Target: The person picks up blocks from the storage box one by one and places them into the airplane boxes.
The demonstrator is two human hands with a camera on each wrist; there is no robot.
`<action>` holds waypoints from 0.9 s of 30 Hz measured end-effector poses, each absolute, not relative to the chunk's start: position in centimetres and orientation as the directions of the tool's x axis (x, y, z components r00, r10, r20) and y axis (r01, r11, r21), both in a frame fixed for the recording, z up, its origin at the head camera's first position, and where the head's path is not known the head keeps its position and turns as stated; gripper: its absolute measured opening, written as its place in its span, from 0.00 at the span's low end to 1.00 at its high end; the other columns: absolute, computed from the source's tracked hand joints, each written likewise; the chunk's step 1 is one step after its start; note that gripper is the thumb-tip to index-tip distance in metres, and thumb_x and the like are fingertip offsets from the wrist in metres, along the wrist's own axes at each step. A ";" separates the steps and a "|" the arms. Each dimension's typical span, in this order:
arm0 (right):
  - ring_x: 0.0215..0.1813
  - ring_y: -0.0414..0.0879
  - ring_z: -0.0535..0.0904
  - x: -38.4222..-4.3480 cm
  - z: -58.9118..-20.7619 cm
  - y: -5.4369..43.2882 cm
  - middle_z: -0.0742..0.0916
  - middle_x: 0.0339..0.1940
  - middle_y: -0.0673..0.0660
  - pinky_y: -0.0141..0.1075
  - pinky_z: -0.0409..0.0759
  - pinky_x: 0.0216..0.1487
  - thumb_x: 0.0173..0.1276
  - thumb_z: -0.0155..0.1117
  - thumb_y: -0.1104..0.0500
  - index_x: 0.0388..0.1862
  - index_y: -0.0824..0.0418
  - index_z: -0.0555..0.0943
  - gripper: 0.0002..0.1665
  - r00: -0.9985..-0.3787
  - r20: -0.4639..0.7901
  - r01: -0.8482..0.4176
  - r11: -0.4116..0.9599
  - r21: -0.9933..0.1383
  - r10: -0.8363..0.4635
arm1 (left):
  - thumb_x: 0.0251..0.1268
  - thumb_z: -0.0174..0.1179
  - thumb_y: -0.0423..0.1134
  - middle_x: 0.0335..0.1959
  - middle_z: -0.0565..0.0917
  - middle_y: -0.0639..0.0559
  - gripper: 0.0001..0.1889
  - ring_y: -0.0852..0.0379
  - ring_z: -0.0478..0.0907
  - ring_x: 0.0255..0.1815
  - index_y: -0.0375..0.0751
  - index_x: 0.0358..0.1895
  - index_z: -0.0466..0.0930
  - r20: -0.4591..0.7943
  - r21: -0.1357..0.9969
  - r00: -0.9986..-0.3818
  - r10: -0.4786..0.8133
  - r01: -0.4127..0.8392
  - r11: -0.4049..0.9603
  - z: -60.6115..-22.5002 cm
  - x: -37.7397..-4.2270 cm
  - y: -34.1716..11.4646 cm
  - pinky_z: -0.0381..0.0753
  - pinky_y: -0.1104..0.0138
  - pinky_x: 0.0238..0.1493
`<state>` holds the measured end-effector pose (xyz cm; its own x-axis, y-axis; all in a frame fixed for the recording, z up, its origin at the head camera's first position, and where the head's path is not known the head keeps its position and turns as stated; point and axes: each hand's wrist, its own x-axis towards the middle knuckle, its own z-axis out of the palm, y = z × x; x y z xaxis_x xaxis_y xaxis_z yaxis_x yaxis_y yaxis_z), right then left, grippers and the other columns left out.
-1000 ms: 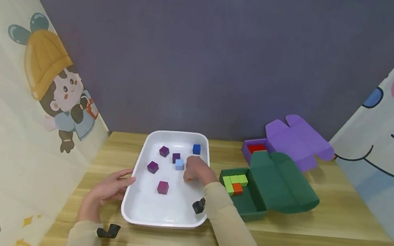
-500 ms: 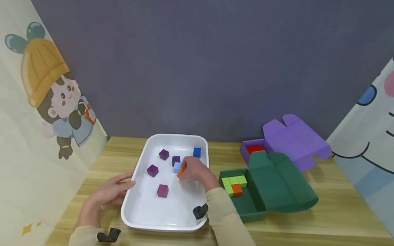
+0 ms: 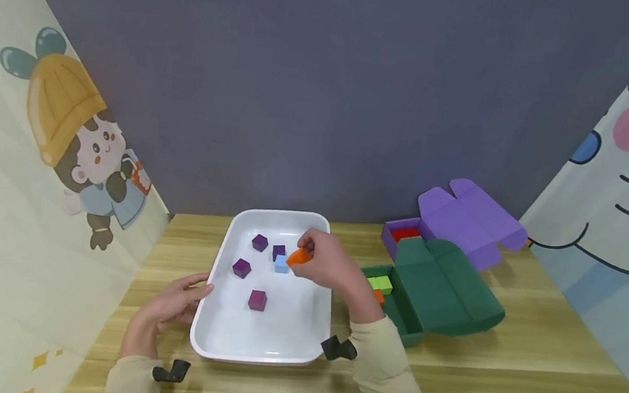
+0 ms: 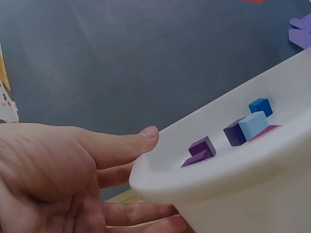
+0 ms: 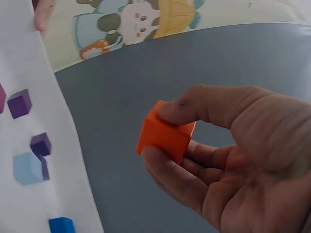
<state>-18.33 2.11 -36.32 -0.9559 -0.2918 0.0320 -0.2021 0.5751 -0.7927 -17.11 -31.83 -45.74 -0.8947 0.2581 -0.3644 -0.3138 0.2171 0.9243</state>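
Observation:
An orange cube (image 5: 167, 138) is pinched between the thumb and fingers of my right hand (image 3: 328, 261), held above the right side of a white tray (image 3: 256, 347). My left hand (image 3: 173, 301) holds the tray's left rim, thumb on the edge and fingers beneath it in the left wrist view. Inside the tray lie several purple cubes (image 3: 241, 268), a magenta-purple cube (image 3: 257, 300) and a light blue cube (image 3: 282, 264). A dark blue cube (image 4: 261, 107) shows in both wrist views; my right hand hides it in the head view.
Right of the tray, an open green box (image 3: 411, 339) contains lime green cubes (image 3: 382, 284) and an orange cube (image 3: 378, 296), partly covered by my right arm. Behind it stands an open purple box (image 3: 391, 244) with red cubes (image 3: 404, 234). A dark wall (image 3: 323, 97) closes off the back.
My right hand has picked up the orange cube from the tray, raised it and turned, its forearm shifting right across the green box. My left hand keeps its place on the rim.

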 end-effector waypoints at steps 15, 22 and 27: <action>0.44 0.52 0.78 -15.0 -34.7 10.6 0.83 0.43 0.58 0.43 0.81 0.43 0.56 0.72 0.64 0.48 0.65 0.76 0.21 -0.984 0.100 -0.173 0.670 -0.722 -0.146 | 0.73 0.56 0.47 0.54 0.78 0.31 0.37 0.41 0.81 0.48 0.32 0.75 0.50 -0.364 0.925 -0.893 0.263 -0.312 0.218 -45.6 -17.3 -31.8 0.83 0.49 0.43; 0.40 0.50 0.77 -15.1 -36.2 15.1 0.83 0.37 0.54 0.44 0.80 0.41 0.56 0.74 0.63 0.44 0.64 0.79 0.18 -0.972 0.114 -0.232 0.766 -0.600 -0.206 | 0.73 0.56 0.46 0.53 0.78 0.30 0.37 0.40 0.81 0.48 0.30 0.74 0.50 -0.355 0.929 -0.898 0.261 -0.306 0.210 -45.9 -17.1 -31.8 0.83 0.49 0.43; 0.38 0.48 0.78 -15.7 -37.9 16.9 0.83 0.36 0.52 0.43 0.80 0.39 0.54 0.75 0.64 0.44 0.65 0.80 0.19 -0.959 0.085 -0.272 0.794 -0.544 -0.270 | 0.73 0.56 0.47 0.54 0.78 0.30 0.38 0.39 0.81 0.49 0.30 0.74 0.50 -0.343 0.934 -0.902 0.264 -0.296 0.200 -46.1 -17.1 -31.9 0.82 0.48 0.43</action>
